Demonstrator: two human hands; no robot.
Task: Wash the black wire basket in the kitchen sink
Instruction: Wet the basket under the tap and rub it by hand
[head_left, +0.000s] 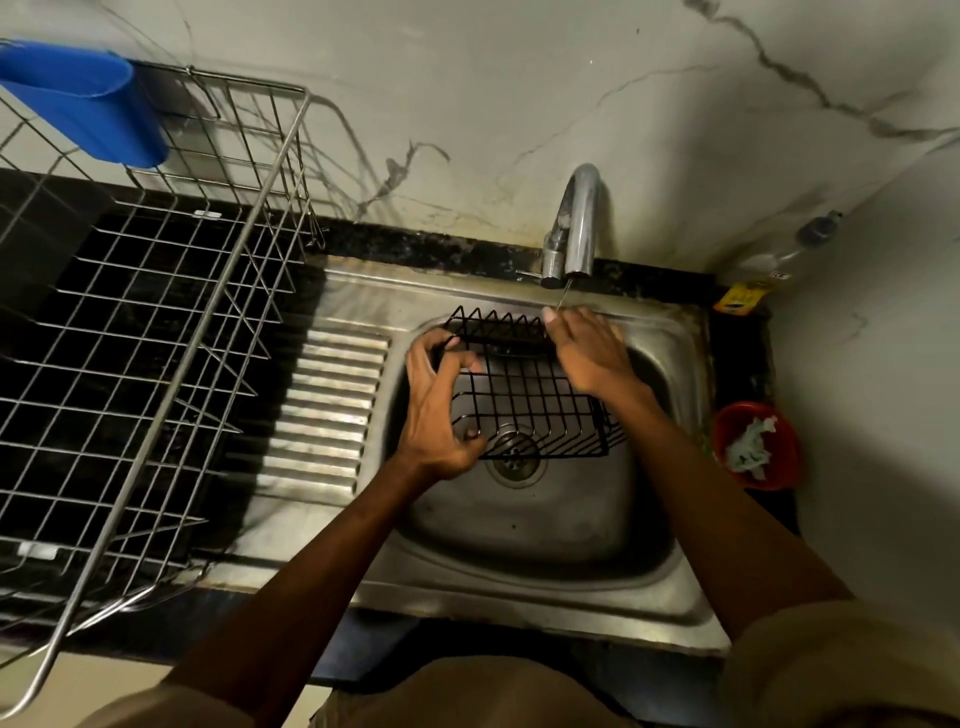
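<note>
The black wire basket (524, 395) is inside the bowl of the steel sink (545, 525), tilted, with its open side turned up and toward the person. Its lower edge is just above the round drain strainer (514, 457). The far rim, which has a zigzag wire, is near the back of the bowl, under the spout.

The left hand (441, 405) holds the left end of the basket; its fingers (457, 364) curl around the wires, and the thumb is low, near the drain. The right hand (587, 353) lies flat over the right upper part of the basket with fingers stretched out and together, pressing on the rim rather than closing around it. A thin stream of water falls from the chrome tap (576, 223) close to the fingertips of this hand.

Left of the bowl is the ribbed draining board (327, 410). Further left, on the dark bench (31, 218), stands a big steel wire dish rack (156, 332) with a blue plastic cup holder (88, 98) hanging at its back corner. To the right of the sink, a small red bowl (756, 447) with some white crumpled material inside stands beside the wall.
</note>
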